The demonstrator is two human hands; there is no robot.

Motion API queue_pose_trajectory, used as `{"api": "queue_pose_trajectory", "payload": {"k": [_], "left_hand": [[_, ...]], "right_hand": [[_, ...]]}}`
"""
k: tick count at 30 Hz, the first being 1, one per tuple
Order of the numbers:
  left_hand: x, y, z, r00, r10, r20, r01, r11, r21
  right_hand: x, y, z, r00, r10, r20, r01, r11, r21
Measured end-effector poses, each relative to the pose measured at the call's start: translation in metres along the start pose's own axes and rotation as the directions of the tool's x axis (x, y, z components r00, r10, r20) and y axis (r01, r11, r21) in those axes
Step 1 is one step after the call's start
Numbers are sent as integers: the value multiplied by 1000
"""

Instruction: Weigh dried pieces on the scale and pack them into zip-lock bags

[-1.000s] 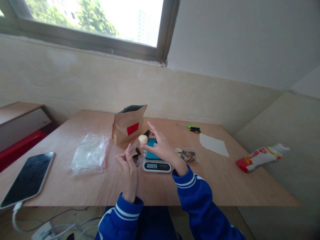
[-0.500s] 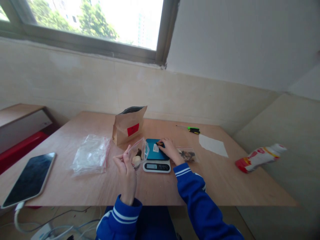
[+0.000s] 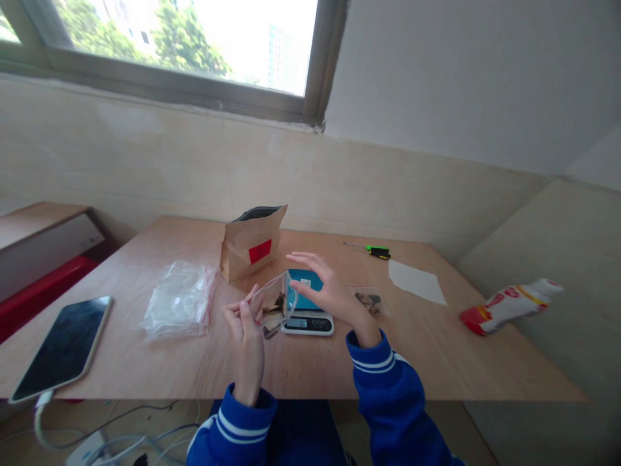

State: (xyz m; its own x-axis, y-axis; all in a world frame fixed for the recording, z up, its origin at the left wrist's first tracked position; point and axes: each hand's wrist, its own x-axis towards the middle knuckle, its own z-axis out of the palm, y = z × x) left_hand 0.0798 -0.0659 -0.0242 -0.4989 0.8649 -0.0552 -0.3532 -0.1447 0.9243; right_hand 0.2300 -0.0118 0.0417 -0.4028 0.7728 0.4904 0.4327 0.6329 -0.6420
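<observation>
Pinched in my left hand [image 3: 246,336] is a clear zip bag [image 3: 274,301], its mouth spread wide, with brown and pale dried pieces [image 3: 272,313] inside. My right hand [image 3: 326,290] hovers at the bag's right edge, thumb and fingers apart, nothing visible between them; whether the thumb touches the plastic I cannot tell. Beneath that hand lies a small digital scale [image 3: 310,323] with a blue-green plate and a white label. The bag and my right hand cover part of the plate. Another zip bag with dried pieces [image 3: 369,301] lies right of the scale.
Behind the scale stands an opened brown paper pouch [image 3: 250,249] with a red label. At left lie a stack of clear zip bags [image 3: 178,301] and a phone [image 3: 63,346] on a cable. Toward the right are a screwdriver [image 3: 377,251], white paper [image 3: 416,281] and a tilted bottle [image 3: 507,307].
My right hand has lifted off the scale plate to the bag's mouth and its fingers have spread. The dark piece it held over the plate is gone from there.
</observation>
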Motion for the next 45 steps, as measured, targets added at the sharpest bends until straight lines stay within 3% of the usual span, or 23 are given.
{"api": "queue_pose_trajectory", "payload": {"k": [4, 10, 12, 16, 18, 21, 23, 25, 27, 29, 32, 34, 39, 45], "left_hand": [[-2, 5, -6, 996, -9, 88, 11, 1000, -28], [2, 21, -11, 939, -155, 308, 199, 973, -116], [7, 24, -11, 906, -211, 368, 262, 961, -93], [14, 19, -11, 851, -318, 418, 352, 936, -2], [15, 14, -11, 840, -327, 433, 366, 931, -7], [14, 9, -13, 822, -264, 505, 325, 945, -36], [10, 7, -16, 801, -212, 561, 278, 960, -34], [6, 6, -19, 793, -173, 584, 210, 978, 3], [1, 6, -20, 824, -123, 553, 112, 992, 55], [-2, 6, -20, 871, -80, 484, 31, 994, 108], [-2, 4, -19, 914, -49, 404, -15, 988, 155], [1, 2, -20, 932, -22, 363, -41, 985, 166], [8, -2, -25, 948, 67, 310, -132, 973, 191], [6, 6, -25, 936, -2, 352, -50, 989, 140]], "right_hand": [[-16, 16, 3, 988, 143, -55, -133, 979, 153], [-50, 18, 12, 960, 264, 96, -280, 870, 406], [-61, 17, 18, 949, 309, 55, -297, 825, 482], [-76, 17, 32, 896, 411, -167, -269, 803, 532], [-80, 18, 41, 817, 469, -335, -247, 810, 532], [-84, 19, 52, 581, 576, -576, -220, 792, 570], [-87, 21, 57, 446, 634, -632, -221, 762, 608], [-90, 21, 59, 395, 670, -629, -246, 737, 630], [-91, 19, 59, 411, 682, -605, -278, 726, 629], [-92, 15, 58, 463, 675, -574, -297, 729, 617], [-92, 9, 55, 549, 650, -526, -298, 740, 603], [-93, 7, 55, 577, 643, -503, -303, 741, 600], [-98, 8, 53, 556, 673, -488, -328, 717, 615], [-98, 7, 49, 546, 681, -488, -333, 711, 620]]}}
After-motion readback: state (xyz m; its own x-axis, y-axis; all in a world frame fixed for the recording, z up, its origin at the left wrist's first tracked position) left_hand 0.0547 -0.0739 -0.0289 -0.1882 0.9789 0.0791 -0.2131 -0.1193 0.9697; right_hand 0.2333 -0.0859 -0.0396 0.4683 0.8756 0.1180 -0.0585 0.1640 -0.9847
